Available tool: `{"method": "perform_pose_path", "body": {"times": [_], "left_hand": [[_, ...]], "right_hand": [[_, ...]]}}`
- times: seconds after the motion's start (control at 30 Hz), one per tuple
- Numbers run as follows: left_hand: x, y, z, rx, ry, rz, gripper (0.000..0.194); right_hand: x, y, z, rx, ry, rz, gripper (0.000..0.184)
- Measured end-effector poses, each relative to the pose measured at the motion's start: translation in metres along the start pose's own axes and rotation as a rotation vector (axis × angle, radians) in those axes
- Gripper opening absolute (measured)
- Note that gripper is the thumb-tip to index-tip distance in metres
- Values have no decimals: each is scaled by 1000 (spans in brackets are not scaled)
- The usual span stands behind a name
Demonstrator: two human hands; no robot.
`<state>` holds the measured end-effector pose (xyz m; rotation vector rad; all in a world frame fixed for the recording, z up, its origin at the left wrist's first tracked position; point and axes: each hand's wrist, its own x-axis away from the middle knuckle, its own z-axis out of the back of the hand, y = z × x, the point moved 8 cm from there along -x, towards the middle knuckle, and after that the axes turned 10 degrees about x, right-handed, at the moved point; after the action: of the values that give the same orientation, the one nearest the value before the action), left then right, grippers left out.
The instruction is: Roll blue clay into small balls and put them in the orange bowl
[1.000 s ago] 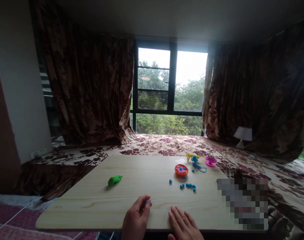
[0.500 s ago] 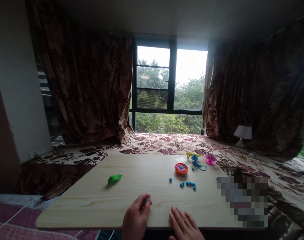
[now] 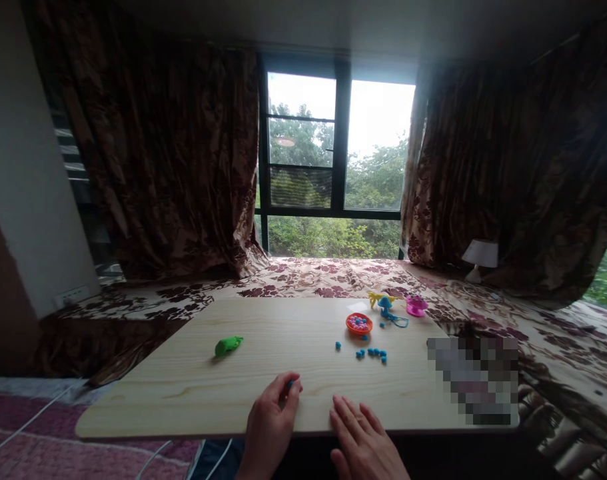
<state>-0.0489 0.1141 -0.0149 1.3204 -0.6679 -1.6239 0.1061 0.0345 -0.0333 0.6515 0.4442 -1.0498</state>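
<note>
My left hand (image 3: 273, 420) is at the near edge of the table, its thumb and fingers pinched round a small blue clay ball that shows only partly between them. Beside it, my right hand (image 3: 360, 433) lies palm down at the table edge with fingers stretched out. Whether anything is under the right palm is hidden. Ahead of the hands, several small blue clay balls (image 3: 377, 352) lie loose on the wood. Just behind them sits an orange bowl (image 3: 359, 333) of pink and blue balls.
On the pale wooden table (image 3: 173, 387), a green clay-like lump (image 3: 228, 345) lies to the left. At the back right stand a blue mushroom-shaped piece (image 3: 385, 305), a yellow figure (image 3: 374, 297) and a pink piece (image 3: 416, 307). A pixelated patch (image 3: 476, 380) covers the right edge.
The camera has tilted and shifted slightly, so the scene sits higher in view. My left hand keeps its pinch; my right hand remains flat, a little nearer the left one.
</note>
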Motion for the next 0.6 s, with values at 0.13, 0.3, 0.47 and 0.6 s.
{"method": "perform_pose_path", "body": {"times": [0.13, 0.3, 0.47, 0.6], "left_hand": [[-2, -1, -1, 19, -22, 9, 25], [-2, -3, -1, 4, -38, 21, 26], [-1, 0, 0, -35, -15, 16, 25], [-1, 2, -1, -11, -40, 8, 24]], "right_hand": [[-26, 17, -3, -101, -193, -135, 36], [-13, 48, -1, -39, -227, -237, 35], [-10, 41, 8, -70, -206, -212, 30], [-42, 39, 7, -112, -220, -202, 16]]}}
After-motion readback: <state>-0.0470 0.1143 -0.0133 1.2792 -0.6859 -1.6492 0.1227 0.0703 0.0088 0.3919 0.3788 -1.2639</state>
